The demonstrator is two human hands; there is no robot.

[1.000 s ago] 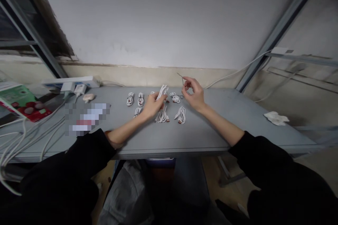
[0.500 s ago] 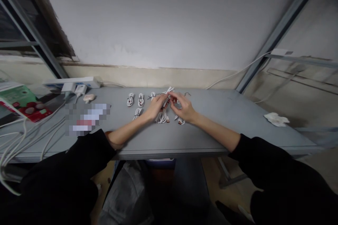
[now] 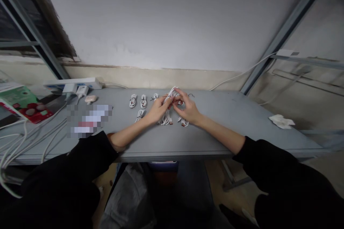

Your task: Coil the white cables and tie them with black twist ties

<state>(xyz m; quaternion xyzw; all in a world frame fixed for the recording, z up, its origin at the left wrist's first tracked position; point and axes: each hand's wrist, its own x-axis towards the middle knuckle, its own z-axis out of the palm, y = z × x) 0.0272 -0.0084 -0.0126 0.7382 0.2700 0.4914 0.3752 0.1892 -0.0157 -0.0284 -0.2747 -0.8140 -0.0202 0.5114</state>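
Observation:
A coiled white cable [image 3: 172, 92] is held up above the table between both hands, with a thin dark tie across it. My left hand [image 3: 158, 109] is closed around its left side, thumb on top. From the right, my right hand [image 3: 190, 110] grips the coil with curved finger and thumb; the fingers partly hide the cable. Below the hands lie a loose white cable bundle [image 3: 166, 118] and another cable [image 3: 183, 121] with brown-orange plug ends. Tied white coils, one bundle [image 3: 133, 101], a second bundle [image 3: 143, 101] and a third bundle [image 3: 140, 115], rest to the left.
On the left are a power strip [image 3: 92, 83] with chargers, an earphone case [image 3: 90, 99], a green-red box [image 3: 25, 103] and trailing white cords [image 3: 25, 143]. A crumpled tissue [image 3: 281, 121] lies at the right. A dark tie [image 3: 191, 95] lies behind my right hand.
The held coil has turned and shows more of its loops above my fingers. My right index finger has lifted and spread from the thumb around the coil. Both arms stay nearly in place.

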